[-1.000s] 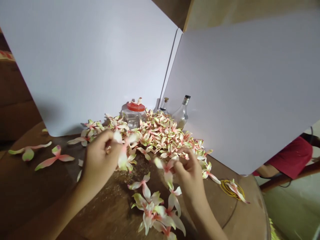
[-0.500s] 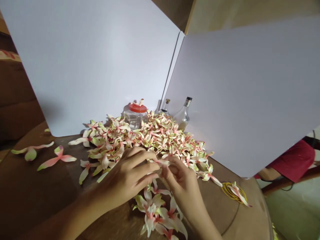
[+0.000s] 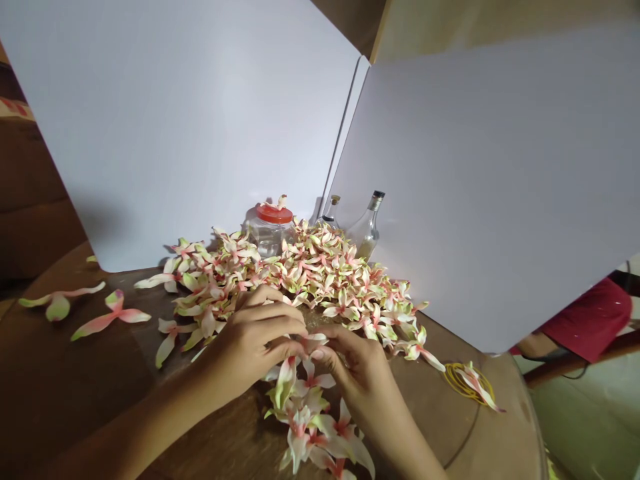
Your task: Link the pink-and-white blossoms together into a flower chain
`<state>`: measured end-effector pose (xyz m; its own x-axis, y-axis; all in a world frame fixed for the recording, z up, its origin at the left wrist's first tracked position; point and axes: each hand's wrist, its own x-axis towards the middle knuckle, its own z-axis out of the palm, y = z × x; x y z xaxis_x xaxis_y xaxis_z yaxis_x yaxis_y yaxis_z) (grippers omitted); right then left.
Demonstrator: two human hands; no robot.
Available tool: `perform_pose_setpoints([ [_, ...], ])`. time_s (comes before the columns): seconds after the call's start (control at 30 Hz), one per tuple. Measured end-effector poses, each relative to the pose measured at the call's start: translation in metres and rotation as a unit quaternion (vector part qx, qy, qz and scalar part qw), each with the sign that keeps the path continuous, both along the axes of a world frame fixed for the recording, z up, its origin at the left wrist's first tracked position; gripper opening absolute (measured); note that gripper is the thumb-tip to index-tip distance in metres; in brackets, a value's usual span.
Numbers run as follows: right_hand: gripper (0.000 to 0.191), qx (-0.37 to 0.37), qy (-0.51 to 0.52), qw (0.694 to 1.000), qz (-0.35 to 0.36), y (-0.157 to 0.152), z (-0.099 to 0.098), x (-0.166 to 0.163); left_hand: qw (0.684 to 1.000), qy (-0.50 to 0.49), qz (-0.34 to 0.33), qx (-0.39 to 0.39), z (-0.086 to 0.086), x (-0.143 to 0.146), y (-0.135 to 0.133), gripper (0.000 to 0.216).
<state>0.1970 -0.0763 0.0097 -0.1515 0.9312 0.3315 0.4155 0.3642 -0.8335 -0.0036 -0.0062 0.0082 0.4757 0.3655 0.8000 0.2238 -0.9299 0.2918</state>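
Observation:
My left hand (image 3: pixel 255 337) and my right hand (image 3: pixel 357 367) meet low over the brown table (image 3: pixel 75 393), fingertips pinched together on a strand of white-pink fabric flowers (image 3: pixel 310 407). The strand runs down from the fingers toward me. Both hands' fingers are closed around the flower at the top of the strand. Just behind the hands lies a big heap of loose flowers (image 3: pixel 310 273) of the same kind.
A clear jar with a red lid (image 3: pixel 270 227) and two glass bottles (image 3: pixel 367 227) stand behind the heap, against white boards (image 3: pixel 190 120). Stray flowers (image 3: pixel 107 313) lie at left. Yellow rubber bands (image 3: pixel 463 380) sit at right. A person in red (image 3: pixel 585 320) is at the far right.
My left hand came right and down from the heap to meet my right hand. Both hands then sank lower over the strand, pressing a flower onto it.

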Motion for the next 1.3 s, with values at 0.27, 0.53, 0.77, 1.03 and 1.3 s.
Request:
perform_pose_setpoints([
  [0.27, 0.022, -0.009, 0.021, 1.0, 0.003, 0.004, -0.005, 0.002, 1.0, -0.002, -0.004, -0.015, 0.002, 0.0, 0.0, 0.007],
  [0.53, 0.021, -0.003, 0.017, 1.0, 0.013, 0.004, -0.005, 0.002, 0.999, -0.003, -0.009, -0.034, 0.004, 0.0, 0.001, 0.009],
  [0.77, 0.025, -0.021, 0.036, 0.999, -0.023, 0.006, -0.012, 0.001, 0.982, 0.094, 0.1, 0.133, 0.002, 0.0, -0.009, 0.007],
  [1.03, 0.019, -0.053, -0.026, 0.998, -0.017, 0.007, -0.008, -0.005, 0.96, 0.199, 0.121, 0.158, -0.008, 0.007, -0.012, 0.015],
  [1.3, 0.007, -0.015, -0.106, 0.989, -0.103, 0.002, 0.002, -0.011, 0.965, 0.129, 0.158, 0.162, -0.009, 0.017, -0.019, 0.021],
])
